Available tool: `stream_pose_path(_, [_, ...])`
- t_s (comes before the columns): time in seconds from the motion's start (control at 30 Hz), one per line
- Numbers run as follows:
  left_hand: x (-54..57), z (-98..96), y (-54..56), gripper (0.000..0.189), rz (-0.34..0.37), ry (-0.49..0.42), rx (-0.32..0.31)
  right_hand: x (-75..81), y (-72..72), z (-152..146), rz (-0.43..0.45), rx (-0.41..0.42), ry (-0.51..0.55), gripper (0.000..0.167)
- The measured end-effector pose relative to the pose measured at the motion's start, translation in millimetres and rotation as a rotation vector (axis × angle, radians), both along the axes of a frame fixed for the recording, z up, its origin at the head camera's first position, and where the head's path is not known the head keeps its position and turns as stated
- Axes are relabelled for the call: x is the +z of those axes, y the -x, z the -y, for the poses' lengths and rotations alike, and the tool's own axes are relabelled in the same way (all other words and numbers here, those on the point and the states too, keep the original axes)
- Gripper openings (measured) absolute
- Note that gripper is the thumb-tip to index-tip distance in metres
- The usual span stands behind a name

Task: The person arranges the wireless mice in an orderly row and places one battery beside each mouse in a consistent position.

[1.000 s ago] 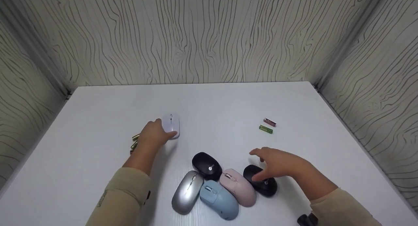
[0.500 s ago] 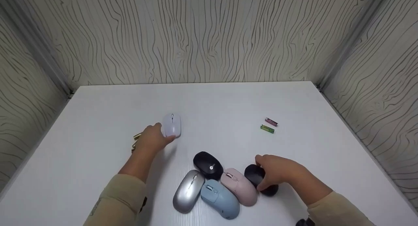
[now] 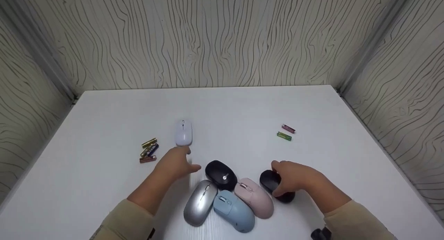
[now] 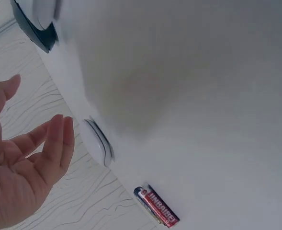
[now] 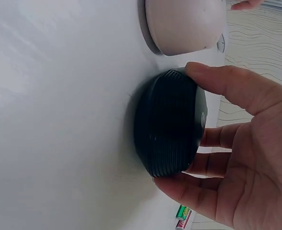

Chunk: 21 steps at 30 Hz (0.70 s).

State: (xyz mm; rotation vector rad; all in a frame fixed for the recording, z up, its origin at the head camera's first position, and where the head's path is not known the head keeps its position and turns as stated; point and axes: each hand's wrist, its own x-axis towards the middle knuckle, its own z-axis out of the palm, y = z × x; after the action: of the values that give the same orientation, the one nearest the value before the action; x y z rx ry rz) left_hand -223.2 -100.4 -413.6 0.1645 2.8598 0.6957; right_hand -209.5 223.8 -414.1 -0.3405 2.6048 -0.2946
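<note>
Black mouse [image 3: 270, 180] at the right end of the group is where my work lies now: it sits on the table [image 3: 236, 118], just beside the pink mouse [image 3: 254, 198], with a gap showing between them. A second ago my right hand [image 3: 295, 177] hovered spread above it; now my thumb and fingers have closed on its opposite sides, wide apart by the mouse's breadth, and I have hold of it. Whether it has left the table at all I cannot tell. My left hand [image 3: 175, 163] has changed too: it was at the white mouse [image 3: 183, 133] and has come away toward me, thumb well apart from loosely bent fingers, with nothing in it. That lays bare the heap of batteries [image 3: 152, 150] my wrist partly covered. I judge that the white mouse is left standing by itself and the handling has passed to my right hand. The silver mouse [image 3: 200, 203], blue mouse [image 3: 235, 212] and other dark mouse [image 3: 221, 175] lie bunched beside the pink one, untouched.
</note>
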Motion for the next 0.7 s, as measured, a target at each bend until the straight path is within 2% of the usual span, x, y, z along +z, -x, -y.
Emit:
stream_pose_path(0.2, [1.0,-11.5,-15.3,0.049,0.061,0.030,-0.087,-0.9,3.5,-0.6,-0.012,-0.012,-0.004,0.053])
stream_pose_path(0.53, [-4.6,-22.9,-36.5,0.041,0.109,0.034,-0.166,1.1,2.2,1.6,-0.003,-0.037,-0.002,0.054])
stream_pose_path(0.6, [-5.0,-25.5,-39.9,0.043,0.109,0.053,-0.179,1.2,2.1,1.9,-0.003,-0.038,-0.004,0.054])
stream_pose_path(0.7, [-3.8,-28.8,-44.3,0.056,0.114,0.099,-0.180,1.3,2.2,1.9,0.004,-0.042,-0.002,0.056])
